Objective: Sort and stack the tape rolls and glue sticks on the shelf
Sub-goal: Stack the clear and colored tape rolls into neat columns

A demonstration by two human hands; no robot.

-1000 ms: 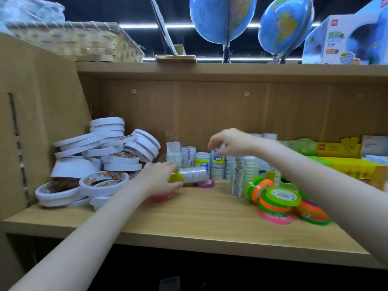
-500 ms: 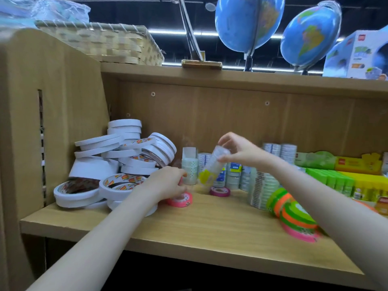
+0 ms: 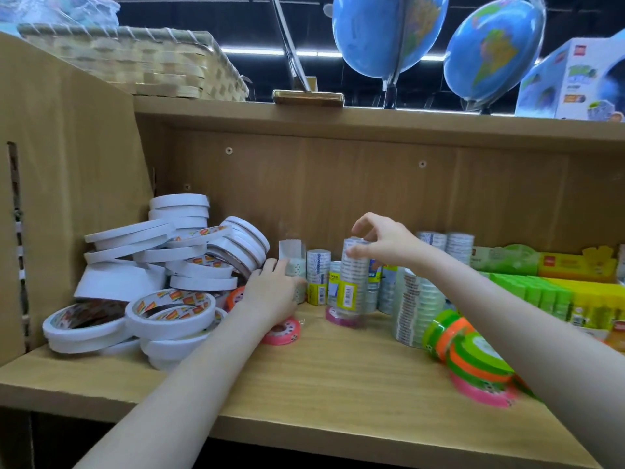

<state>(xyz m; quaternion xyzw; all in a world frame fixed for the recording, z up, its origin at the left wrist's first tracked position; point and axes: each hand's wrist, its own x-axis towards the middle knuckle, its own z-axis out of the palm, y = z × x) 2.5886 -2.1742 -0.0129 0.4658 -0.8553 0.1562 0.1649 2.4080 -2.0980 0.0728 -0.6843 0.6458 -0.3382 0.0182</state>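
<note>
Far left of the wooden shelf point(image 3: 304, 374): messy heap of white tape rolls point(image 3: 176, 262), some flat, some tilted against each other, piled into the corner by the side panel. Two rolls with orange-printed cores point(image 3: 170, 309) lie at the front of the heap.

Left hand point(image 3: 270, 292): reaches in just right of the heap, fingers curled down over a small pink tape roll point(image 3: 282, 331) lying flat on the shelf. Fingertips hidden behind the hand, so cannot tell whether it grips that roll or just rests there.

Centre: right hand point(image 3: 382, 240) pinches the top of an upright wrapped stack of clear tape rolls point(image 3: 353, 279), thumb and fingers curled round the top end. The stack stands on a second pink roll point(image 3: 343, 320) on the shelf. More clear tape packs point(image 3: 318, 275) stand behind it along the back wall.

Right: a taller clear tape stack point(image 3: 414, 306), then neon green, orange and pink rolls point(image 3: 473, 363) leaning in a slumped row, partly behind the right forearm. Far right: green and yellow glue stick boxes point(image 3: 548, 292).

Top shelf: woven basket point(image 3: 135, 62), two globes point(image 3: 389, 32), a printed box point(image 3: 575, 79).
</note>
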